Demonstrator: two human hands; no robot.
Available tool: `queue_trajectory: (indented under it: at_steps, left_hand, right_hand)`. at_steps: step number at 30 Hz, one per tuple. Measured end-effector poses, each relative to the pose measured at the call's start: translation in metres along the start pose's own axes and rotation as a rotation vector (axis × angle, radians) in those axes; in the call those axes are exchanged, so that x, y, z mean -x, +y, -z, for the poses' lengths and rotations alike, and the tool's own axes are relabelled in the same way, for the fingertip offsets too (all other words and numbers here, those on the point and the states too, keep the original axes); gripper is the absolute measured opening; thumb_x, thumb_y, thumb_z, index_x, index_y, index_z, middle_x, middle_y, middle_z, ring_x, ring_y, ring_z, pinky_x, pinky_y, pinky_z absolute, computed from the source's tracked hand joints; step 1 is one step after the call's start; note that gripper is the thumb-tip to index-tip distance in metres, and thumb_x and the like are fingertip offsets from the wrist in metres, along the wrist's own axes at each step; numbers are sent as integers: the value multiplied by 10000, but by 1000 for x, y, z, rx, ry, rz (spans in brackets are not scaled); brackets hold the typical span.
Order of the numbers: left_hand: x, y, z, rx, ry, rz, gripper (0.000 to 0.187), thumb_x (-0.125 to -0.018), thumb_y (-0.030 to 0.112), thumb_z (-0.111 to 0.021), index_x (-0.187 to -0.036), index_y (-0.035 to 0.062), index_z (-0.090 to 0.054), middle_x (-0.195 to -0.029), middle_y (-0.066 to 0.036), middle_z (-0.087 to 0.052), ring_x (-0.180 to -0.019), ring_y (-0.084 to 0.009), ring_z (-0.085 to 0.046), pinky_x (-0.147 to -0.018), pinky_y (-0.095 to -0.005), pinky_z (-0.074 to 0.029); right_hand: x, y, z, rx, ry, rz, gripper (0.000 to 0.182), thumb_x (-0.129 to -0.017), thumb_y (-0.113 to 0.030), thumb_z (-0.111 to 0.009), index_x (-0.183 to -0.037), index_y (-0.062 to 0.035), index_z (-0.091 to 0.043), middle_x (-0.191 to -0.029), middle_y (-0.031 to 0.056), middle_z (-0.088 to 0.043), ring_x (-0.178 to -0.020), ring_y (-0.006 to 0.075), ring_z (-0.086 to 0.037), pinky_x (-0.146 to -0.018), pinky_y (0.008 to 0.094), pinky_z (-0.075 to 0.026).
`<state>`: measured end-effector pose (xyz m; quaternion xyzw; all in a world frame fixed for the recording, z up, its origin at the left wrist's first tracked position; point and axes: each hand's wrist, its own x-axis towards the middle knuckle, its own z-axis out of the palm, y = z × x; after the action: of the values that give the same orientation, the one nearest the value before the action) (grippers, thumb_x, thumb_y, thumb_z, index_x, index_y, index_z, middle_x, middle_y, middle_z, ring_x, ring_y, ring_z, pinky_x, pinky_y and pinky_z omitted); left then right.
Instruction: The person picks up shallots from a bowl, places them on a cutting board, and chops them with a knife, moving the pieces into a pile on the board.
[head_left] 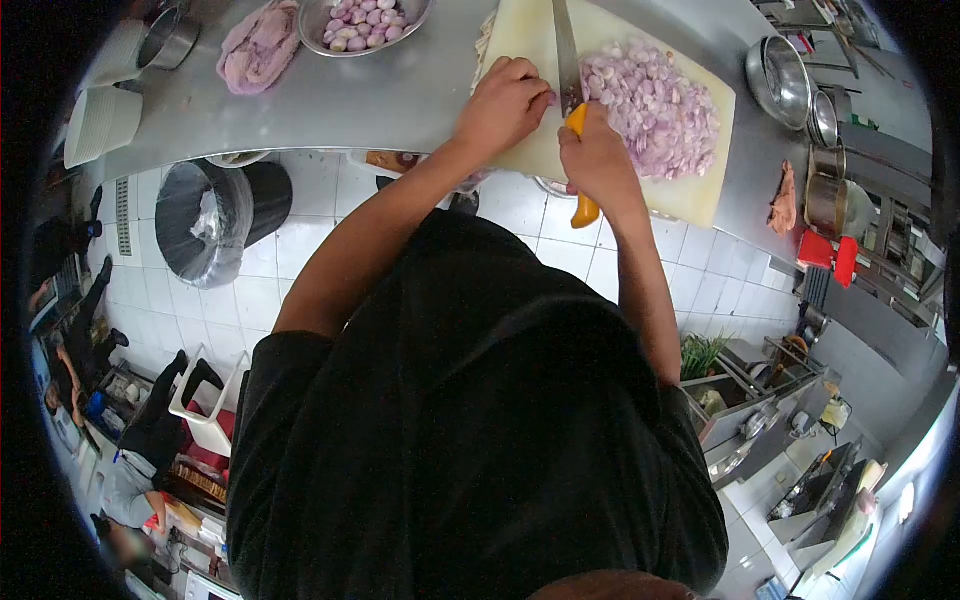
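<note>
My right hand (602, 160) is wrapped round the yellow handle of a kitchen knife (567, 55), whose blade points away from me over the pale cutting board (525, 38). Just left of the blade, my left hand (503, 105) has its fingers curled down on the board. A bit of purple shallot (552, 98) shows at its fingertips, mostly hidden by them. To the right of the knife lies a wide heap of sliced shallots (655, 110). Peeled whole shallots (365, 22) fill a metal bowl further left.
A crumpled pinkish cloth (258, 48) and stacked white containers (103, 125) are on the metal counter (400, 100) at left. Metal bowls (780, 80) stand at right. Below the counter is a lined bin (205, 225). Other people (135, 490) are at the far left.
</note>
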<state>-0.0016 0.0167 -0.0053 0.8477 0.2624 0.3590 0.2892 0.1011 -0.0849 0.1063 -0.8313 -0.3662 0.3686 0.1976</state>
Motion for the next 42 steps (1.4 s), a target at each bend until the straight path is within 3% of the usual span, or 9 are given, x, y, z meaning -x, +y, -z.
queue_trajectory:
  at_steps: [4, 16, 19, 23, 26, 29, 35, 38, 42]
  left_hand:
    - [1, -3, -6, 15, 21, -16, 121, -814, 108, -703, -918, 54, -733, -963, -90, -627, -944, -311, -591, -851, -409, -502]
    - [-1, -5, -4, -2, 25, -20, 99, -818, 105, -692, -887, 56, -744, -924, -82, -622, -931, -291, -582, -840, -389, -506]
    - [-1, -4, -5, 11, 29, -20, 122, -799, 86, -707, -913, 53, -736, -947, -79, -635, -918, -305, -600, -835, -397, -509]
    - [0, -6, -4, 1, 36, -27, 125, -801, 87, -707, -919, 60, -737, -951, -84, -637, -925, -306, -600, -838, -401, -508]
    - [3, -5, -7, 2, 22, -21, 124, -803, 87, -706, -920, 62, -739, -953, -87, -637, -927, -307, -599, -839, -404, -507]
    - [3, -4, -4, -6, 8, -11, 124, -806, 92, -702, -919, 58, -739, -956, -88, -637, -932, -308, -598, -839, -405, -508]
    - [-1, -7, -4, -10, 7, -6, 137, -810, 97, -696, -933, 53, -737, -957, -91, -641, -942, -310, -599, -849, -401, -505]
    - [0, -7, -7, 4, 32, 14, 137, -812, 99, -694, -935, 52, -735, -955, -93, -646, -948, -312, -602, -859, -404, -502]
    - [2, -7, -4, 46, 68, 64, 126, -817, 110, -695, -924, 52, -728, -963, -93, -657, -962, -314, -610, -876, -406, -497]
  right_hand:
    - [-27, 40, -39, 185, 198, 258, 289, -943, -132, -525, -1117, 67, -408, -818, 277, -648, -541, 349, -662, -485, 432, -538]
    - [3, -6, -2, 41, -14, 12, 265, -944, -139, -511, -1092, 55, -407, -781, 288, -634, -541, 358, -663, -487, 447, -534]
    - [-30, 39, -39, 234, 213, 299, 261, -945, -141, -514, -1091, 48, -409, -785, 280, -639, -541, 355, -664, -481, 444, -538]
    - [2, -6, -5, -10, -2, 5, 275, -939, -141, -512, -1108, 51, -410, -793, 287, -630, -511, 375, -643, -471, 442, -534]
    - [-35, 48, -42, 166, 172, 246, 281, -939, -133, -505, -1115, 62, -405, -789, 285, -629, -512, 360, -651, -468, 441, -533]
    - [-5, 1, -9, 26, -7, 35, 259, -939, -127, -495, -1089, 61, -399, -744, 269, -629, -526, 349, -666, -485, 458, -537]
    - [-29, 32, -37, 111, 101, 183, 225, -937, -124, -489, -1034, 46, -377, -789, 297, -624, -508, 341, -654, -479, 443, -535]
    - [-33, 38, -38, 74, 106, 195, 294, -900, -134, -504, -1072, 83, -405, -809, 337, -640, -710, 472, -670, -723, 534, -536]
    - [-15, 9, -21, 28, 17, 80, 332, -896, -130, -494, -1105, 109, -396, -824, 336, -642, -587, 398, -674, -603, 490, -551]
